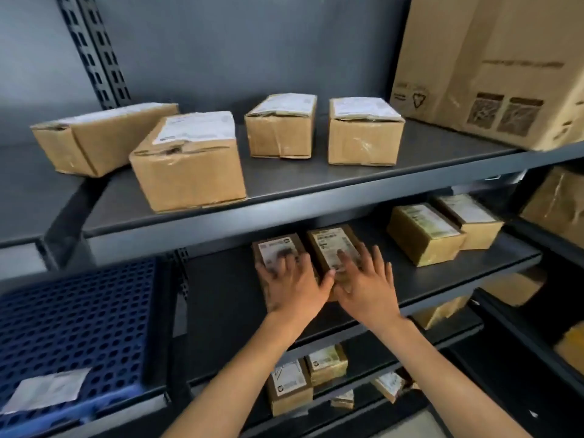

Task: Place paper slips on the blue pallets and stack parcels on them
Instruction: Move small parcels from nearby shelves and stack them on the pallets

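On the middle shelf of a dark metal rack, two small brown parcels lie side by side, touching, each with a white printed label on top. Your left hand lies flat on the left parcel, fingers spread over its label and near edge. Your right hand lies flat on the right parcel in the same way, palm down, fingers splayed. Neither hand is closed around its parcel; both press from above, and your thumbs nearly meet between them.

Farther right on the same shelf sit two more labelled parcels, close together and well apart from your hands.

To your left, beyond the rack's upright, a blue pallet with a grid of round holes lies lower down. One white paper slip rests on its near corner. No parcel is on the visible part of the pallet.

Above your hands, the upper shelf carries four taped cardboard boxes in a loose row, and a large carton stands at its right end. Below your forearms, lower shelves hold several more small labelled parcels.
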`<state>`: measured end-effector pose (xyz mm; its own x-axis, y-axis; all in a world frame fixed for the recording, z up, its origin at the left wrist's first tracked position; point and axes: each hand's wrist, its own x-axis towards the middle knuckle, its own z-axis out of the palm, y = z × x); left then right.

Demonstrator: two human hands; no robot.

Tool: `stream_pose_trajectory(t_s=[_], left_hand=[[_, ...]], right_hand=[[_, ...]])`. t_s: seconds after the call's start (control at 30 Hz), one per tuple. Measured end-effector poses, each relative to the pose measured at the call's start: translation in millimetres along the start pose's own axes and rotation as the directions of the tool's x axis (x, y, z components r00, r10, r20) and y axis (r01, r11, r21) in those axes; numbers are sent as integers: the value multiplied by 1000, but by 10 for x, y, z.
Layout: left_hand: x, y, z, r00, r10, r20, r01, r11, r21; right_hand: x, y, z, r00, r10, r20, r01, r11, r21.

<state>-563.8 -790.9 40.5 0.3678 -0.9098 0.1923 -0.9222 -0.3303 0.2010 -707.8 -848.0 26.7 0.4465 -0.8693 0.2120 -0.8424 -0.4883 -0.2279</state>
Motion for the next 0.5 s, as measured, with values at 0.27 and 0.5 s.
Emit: stream_pose_trajectory(t_s=[0.27,0.5], left_hand=[[-52,92,62,969,-242,-50,244,968,52],[-168,-47,-108,930,-361,-74,358,932,-46]], right_hand=[[277,127,70,993,-117,-27,120,986,116],[315,62,54,983,-181,-41,184,977,107]])
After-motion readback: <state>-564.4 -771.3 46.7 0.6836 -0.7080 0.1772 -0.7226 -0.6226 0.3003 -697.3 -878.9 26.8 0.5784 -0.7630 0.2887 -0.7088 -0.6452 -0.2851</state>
